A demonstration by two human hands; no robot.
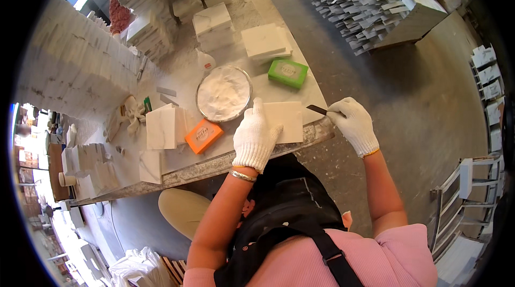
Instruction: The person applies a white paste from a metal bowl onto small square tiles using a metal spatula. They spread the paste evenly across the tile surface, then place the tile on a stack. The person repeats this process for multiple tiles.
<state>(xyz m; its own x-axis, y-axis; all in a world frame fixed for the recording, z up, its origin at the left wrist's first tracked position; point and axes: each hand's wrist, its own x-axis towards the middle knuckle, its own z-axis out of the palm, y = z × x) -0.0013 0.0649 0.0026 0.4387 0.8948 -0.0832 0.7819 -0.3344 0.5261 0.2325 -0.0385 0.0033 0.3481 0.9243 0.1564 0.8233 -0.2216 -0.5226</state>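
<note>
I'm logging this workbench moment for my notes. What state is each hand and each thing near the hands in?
left hand: gloved, flat on the white tile.
right hand: gloved, gripping the dark blade.
white tile: flat at the table edge.
dark blade: tip by the tile's right edge.
round pan: full of white powder.
orange box: closed.
green box: closed.

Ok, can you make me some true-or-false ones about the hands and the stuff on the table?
1. The left hand rests on a white tile. True.
2. The right hand holds a hammer. False: it holds a thin dark blade.
3. The round pan is full of white powder. True.
4. Both boxes are green. False: one green box, one orange box.
5. The hands are bare. False: both wear white gloves.
</note>
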